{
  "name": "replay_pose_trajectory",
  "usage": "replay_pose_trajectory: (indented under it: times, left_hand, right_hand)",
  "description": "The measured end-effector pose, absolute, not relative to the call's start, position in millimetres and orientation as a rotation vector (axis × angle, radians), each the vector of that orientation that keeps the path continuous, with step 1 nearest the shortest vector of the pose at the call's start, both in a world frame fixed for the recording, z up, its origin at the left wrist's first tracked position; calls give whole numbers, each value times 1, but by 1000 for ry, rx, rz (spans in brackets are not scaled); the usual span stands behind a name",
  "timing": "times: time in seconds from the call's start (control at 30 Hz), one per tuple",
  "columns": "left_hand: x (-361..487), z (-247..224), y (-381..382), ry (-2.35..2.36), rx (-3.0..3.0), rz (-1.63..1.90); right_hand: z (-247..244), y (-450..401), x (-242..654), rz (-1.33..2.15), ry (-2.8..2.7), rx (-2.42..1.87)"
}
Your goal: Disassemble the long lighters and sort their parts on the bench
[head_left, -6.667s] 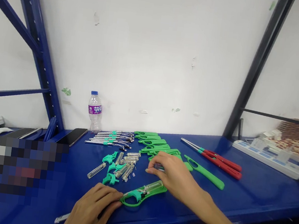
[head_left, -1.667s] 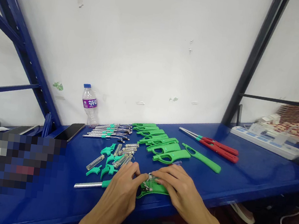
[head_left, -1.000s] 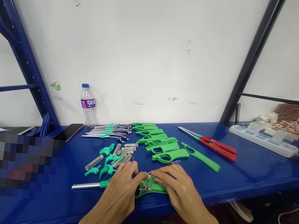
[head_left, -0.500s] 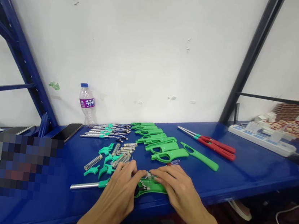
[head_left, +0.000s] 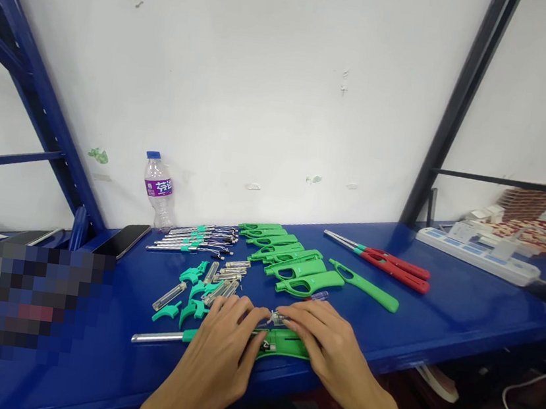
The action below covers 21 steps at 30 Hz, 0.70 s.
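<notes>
At the front of the table an open green lighter shell lies with its inside up. A metal tube with a green collar extends from its left end. My left hand is closed around the shell's left part, its thumb and forefinger beside thin wires. My right hand pinches a small clear fuel tank just above the shell's far edge; the fingers hide part of it. Behind my left hand lie teal triggers and several clear tanks.
Behind are several metal lighter tubes with wires, a row of green shells and red lighters. A plastic bottle and phone are at back left, a power strip at right. A screwdriver-like handle lies behind my right hand.
The clear tank has lifted slightly away from the shell, toward its far side, in my right fingers. The shell and tube have shifted slightly right. More of the shell's inside now shows.
</notes>
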<state>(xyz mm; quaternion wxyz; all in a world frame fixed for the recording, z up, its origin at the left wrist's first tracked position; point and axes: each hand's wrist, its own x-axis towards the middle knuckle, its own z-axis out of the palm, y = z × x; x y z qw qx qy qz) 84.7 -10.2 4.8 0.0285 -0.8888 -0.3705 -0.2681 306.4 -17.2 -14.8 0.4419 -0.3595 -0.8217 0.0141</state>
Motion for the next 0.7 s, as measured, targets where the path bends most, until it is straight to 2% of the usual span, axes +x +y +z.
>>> replay_pose_trajectory:
  times: [0.33, 0.7]
  left_hand:
    - [83, -1, -4, -931, -2653, -990]
    - [81, -3, -3, -958, -2643, -1014]
  right_hand:
    - [-15, -20, 308, -7, -2123, -830]
    - [-13, -20, 309, 40, -2149, -866]
